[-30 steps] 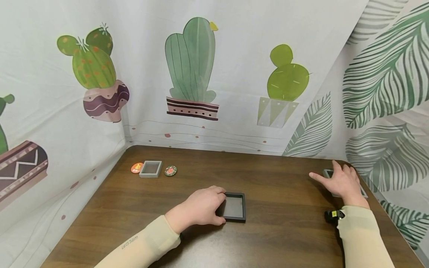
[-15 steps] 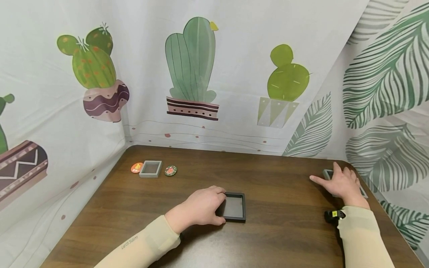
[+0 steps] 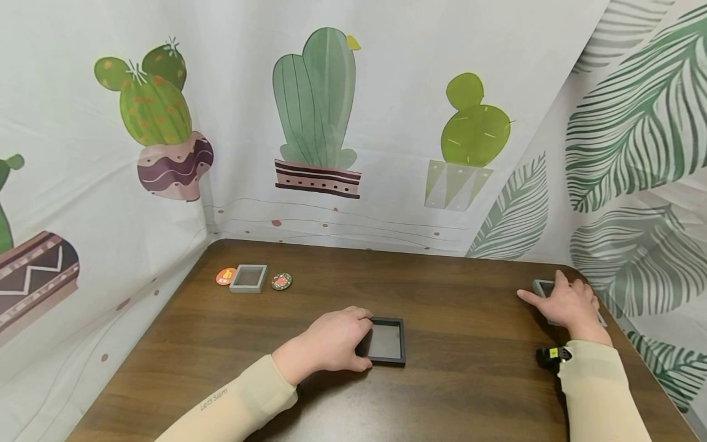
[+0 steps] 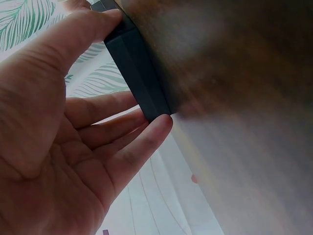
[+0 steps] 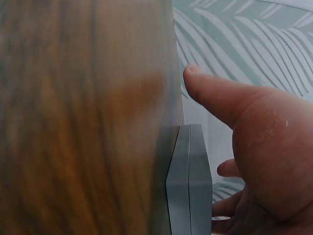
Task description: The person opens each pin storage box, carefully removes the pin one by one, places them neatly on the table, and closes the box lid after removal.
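My left hand [image 3: 331, 341] grips a small black square frame [image 3: 402, 344] with a see-through pane, lying near the table's middle. In the left wrist view the thumb presses one side of the black frame [image 4: 139, 73] and the fingertips bear on the opposite edge. At the far right corner, my right hand [image 3: 566, 301] is over a grey square frame [image 3: 542, 286], covering much of it. Seen from the right wrist, the thumb sticks out away from this grey frame [image 5: 188, 186], and the other fingers reach behind its far side, partly hidden.
Toward the back left of the brown wooden table [image 3: 442, 393] lies a light grey square frame [image 3: 262, 280]. An orange round disc [image 3: 224, 277] touches its left side, and a dark green patterned disc [image 3: 282, 282] lies just right of it. Cactus-printed cloth [image 3: 386, 123] hangs behind the table.
My right hand has shifted slightly right over the grey frame, its thumb moving with it. The left hand and black frame have stayed put.
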`<state>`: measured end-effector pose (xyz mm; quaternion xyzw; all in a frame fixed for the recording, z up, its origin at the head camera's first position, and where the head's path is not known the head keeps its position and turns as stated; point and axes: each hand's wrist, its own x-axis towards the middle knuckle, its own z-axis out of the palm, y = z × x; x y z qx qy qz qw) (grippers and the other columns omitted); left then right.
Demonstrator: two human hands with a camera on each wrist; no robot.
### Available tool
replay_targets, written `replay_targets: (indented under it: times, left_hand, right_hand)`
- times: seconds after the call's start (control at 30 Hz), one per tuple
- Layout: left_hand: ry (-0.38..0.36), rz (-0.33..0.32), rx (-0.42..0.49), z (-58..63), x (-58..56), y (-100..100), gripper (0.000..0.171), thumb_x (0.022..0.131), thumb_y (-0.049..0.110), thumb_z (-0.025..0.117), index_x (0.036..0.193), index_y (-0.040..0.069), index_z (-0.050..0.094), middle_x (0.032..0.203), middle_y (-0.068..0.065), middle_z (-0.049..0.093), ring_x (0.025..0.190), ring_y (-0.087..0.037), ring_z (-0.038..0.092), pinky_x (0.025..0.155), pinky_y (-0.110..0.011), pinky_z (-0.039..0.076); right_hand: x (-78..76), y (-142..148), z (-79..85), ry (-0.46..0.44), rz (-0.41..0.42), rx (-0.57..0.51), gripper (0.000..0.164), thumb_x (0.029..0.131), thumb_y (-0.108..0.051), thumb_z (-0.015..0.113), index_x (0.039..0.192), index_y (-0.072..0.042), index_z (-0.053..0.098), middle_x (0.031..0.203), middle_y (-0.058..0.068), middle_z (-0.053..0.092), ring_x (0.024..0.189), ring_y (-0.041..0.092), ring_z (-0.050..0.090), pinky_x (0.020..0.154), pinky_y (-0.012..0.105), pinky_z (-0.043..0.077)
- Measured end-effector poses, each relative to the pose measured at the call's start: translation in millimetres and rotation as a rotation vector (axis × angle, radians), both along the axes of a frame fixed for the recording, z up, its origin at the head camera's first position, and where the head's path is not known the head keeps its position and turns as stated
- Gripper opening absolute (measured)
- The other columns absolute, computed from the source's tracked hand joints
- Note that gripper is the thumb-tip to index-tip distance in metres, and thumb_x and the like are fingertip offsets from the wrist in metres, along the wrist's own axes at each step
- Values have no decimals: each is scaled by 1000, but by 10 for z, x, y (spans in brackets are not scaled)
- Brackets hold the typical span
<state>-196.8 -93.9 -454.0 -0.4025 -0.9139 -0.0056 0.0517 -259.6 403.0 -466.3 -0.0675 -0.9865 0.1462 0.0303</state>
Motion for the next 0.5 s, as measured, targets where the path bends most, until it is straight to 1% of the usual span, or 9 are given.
replay_targets:
  times: [0.3,0.5]
  left_hand:
    - [-4,-1,2,-4,1,-4,51,73,57,75,99,15,67,130,-4,58,121,-18,51,87,-32,50]
    - [-4,-4,0,-13,-7,-6,52,73,57,75,100,15,67,130,-3,58,121,-18,51,88,-31,49]
  right_hand:
    - [21,46,20,-28,-21,-20,113,89,-71,49,145,19,10,128,56,16,116,74,15,89,77,19]
    - [19,85,2,-48,-43,-29,112,90,-70,48,145,19,9,127,57,16,114,73,17,90,77,19]
